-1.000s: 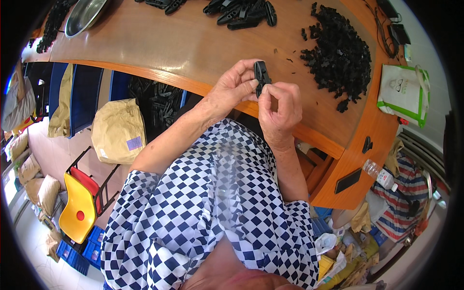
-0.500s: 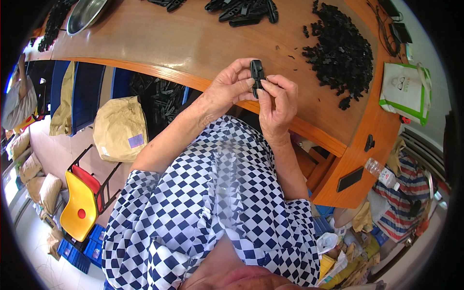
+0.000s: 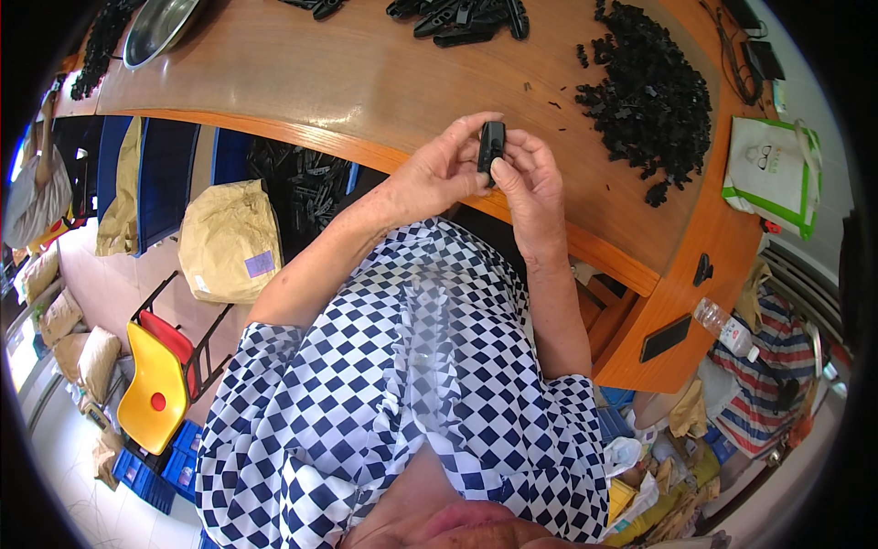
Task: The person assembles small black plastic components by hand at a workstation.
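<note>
A glossy black, narrow plastic part (image 3: 493, 142) stands roughly upright between my two hands, just over the table's near edge. My left hand (image 3: 445, 172) grips it from the left side, fingers behind and thumb low. From the right, my right hand (image 3: 533, 178) closes on it too, the thumb pressed against its lower front. The part's lower end is partly covered by my fingers. Beyond my hands, on the table, lie a pile of small black pieces (image 3: 645, 101) to the right and a heap of longer black parts (image 3: 462, 20) at the far side.
A metal bowl (image 3: 157, 32) sits at the far left of the wooden table (image 3: 320, 78). On the right are a white-green bag (image 3: 773, 169), a phone (image 3: 665, 339) and a plastic bottle (image 3: 727, 328). Left of me stand a paper sack (image 3: 229, 240) and a yellow chair (image 3: 151, 389).
The black part has been turned, so a smooth face shows where an opened, hollow side faced up before. My right thumb has shifted onto its lower front.
</note>
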A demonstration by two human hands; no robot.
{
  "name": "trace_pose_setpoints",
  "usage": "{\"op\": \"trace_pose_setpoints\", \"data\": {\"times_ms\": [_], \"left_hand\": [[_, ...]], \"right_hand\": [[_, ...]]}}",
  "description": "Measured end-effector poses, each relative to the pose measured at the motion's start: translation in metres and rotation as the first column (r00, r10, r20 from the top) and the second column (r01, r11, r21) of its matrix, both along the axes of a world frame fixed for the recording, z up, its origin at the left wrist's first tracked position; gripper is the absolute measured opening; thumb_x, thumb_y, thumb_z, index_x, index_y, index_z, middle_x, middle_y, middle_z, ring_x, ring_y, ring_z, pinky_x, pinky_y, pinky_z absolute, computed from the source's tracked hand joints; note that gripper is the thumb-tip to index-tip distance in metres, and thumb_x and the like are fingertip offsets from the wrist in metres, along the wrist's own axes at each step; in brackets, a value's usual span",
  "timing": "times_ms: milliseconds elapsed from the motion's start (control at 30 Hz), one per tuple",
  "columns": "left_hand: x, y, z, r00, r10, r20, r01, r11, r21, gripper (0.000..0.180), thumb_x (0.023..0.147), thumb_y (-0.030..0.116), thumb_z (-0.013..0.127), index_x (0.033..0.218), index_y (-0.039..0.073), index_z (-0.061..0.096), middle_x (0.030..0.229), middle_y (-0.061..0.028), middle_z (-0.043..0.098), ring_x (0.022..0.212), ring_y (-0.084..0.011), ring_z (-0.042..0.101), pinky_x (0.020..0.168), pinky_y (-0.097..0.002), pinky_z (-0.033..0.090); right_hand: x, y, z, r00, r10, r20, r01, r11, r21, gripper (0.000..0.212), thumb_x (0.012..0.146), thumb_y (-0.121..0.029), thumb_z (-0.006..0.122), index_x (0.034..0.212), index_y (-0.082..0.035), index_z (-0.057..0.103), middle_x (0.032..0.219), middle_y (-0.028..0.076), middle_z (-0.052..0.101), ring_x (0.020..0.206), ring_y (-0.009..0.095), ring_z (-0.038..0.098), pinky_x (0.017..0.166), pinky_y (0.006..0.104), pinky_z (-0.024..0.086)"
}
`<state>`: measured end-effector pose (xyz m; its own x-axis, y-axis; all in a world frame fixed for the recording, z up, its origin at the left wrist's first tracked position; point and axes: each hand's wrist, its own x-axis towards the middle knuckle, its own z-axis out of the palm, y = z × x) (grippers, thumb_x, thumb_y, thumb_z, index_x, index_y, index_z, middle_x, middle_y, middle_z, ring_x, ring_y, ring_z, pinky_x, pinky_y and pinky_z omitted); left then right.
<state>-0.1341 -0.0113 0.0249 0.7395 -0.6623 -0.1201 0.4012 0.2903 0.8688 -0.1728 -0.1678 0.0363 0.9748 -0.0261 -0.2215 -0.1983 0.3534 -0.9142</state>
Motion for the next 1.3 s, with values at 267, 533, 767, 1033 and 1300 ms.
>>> {"op": "trace_pose_setpoints", "data": {"times_ms": [267, 533, 767, 1033, 1300], "left_hand": [[0.003, -0.003, 0.013, 0.996, -0.072, 0.058, 0.056, 0.968, 0.243, 0.065, 0.089, 0.001, 0.060, 0.143, 0.006, 0.024, 0.126, -0.0108, 0.049, 0.111, -0.0179, 0.054, 0.089, -0.0304, 0.051], [0.004, -0.001, 0.029, 0.944, -0.145, 0.297, -0.017, 0.877, 0.480, 0.059, 0.088, 0.003, 0.061, 0.138, 0.008, 0.031, 0.108, -0.0099, 0.062, 0.097, -0.0183, 0.062, 0.081, -0.0308, 0.053], [0.010, -0.005, 0.041, 0.934, -0.164, 0.318, -0.018, 0.867, 0.498, 0.052, 0.088, 0.004, 0.061, 0.132, 0.008, 0.034, 0.106, -0.0104, 0.064, 0.094, -0.0175, 0.063, 0.076, -0.0298, 0.052], [0.018, 0.005, 0.023, 0.990, 0.142, 0.023, -0.143, 0.989, 0.030, 0.061, 0.085, 0.001, 0.065, 0.137, 0.010, 0.034, 0.104, -0.0122, 0.063, 0.097, -0.0198, 0.064, 0.083, -0.0309, 0.053], [0.054, 0.019, 0.063, 0.910, 0.081, -0.407, -0.152, 0.978, -0.144, 0.044, 0.087, 0.010, 0.066, 0.125, 0.011, 0.045, 0.088, -0.0118, 0.062, 0.085, -0.0244, 0.066, 0.074, -0.0300, 0.054]], "right_hand": [[-0.001, -0.003, -0.003, 0.999, -0.015, -0.036, 0.014, 0.999, -0.050, 0.033, 0.088, -0.001, 0.060, 0.119, 0.000, 0.049, 0.110, 0.010, 0.062, 0.100, 0.014, 0.059, 0.087, 0.0263, 0.048], [0.000, -0.004, 0.003, 0.997, -0.007, -0.081, 0.007, 1.000, 0.000, 0.029, 0.088, -0.001, 0.060, 0.116, -0.001, 0.052, 0.108, 0.009, 0.062, 0.100, 0.014, 0.059, 0.087, 0.0264, 0.047], [0.000, -0.003, 0.015, 0.998, -0.055, 0.027, 0.058, 0.990, -0.125, 0.030, 0.088, 0.000, 0.060, 0.117, 0.000, 0.051, 0.105, 0.008, 0.061, 0.095, 0.014, 0.060, 0.086, 0.0268, 0.048], [0.033, -0.041, 0.043, 0.987, 0.154, 0.044, -0.103, 0.821, -0.561, 0.026, 0.084, -0.006, 0.065, 0.109, -0.002, 0.057, 0.107, 0.007, 0.060, 0.093, 0.017, 0.060, 0.083, 0.0322, 0.049], [0.114, -0.095, 0.025, 0.929, 0.282, 0.240, 0.337, -0.378, -0.862, 0.020, 0.078, -0.023, 0.071, 0.091, -0.009, 0.065, 0.085, 0.003, 0.051, 0.083, 0.021, 0.050, 0.071, 0.0349, 0.036]]}}
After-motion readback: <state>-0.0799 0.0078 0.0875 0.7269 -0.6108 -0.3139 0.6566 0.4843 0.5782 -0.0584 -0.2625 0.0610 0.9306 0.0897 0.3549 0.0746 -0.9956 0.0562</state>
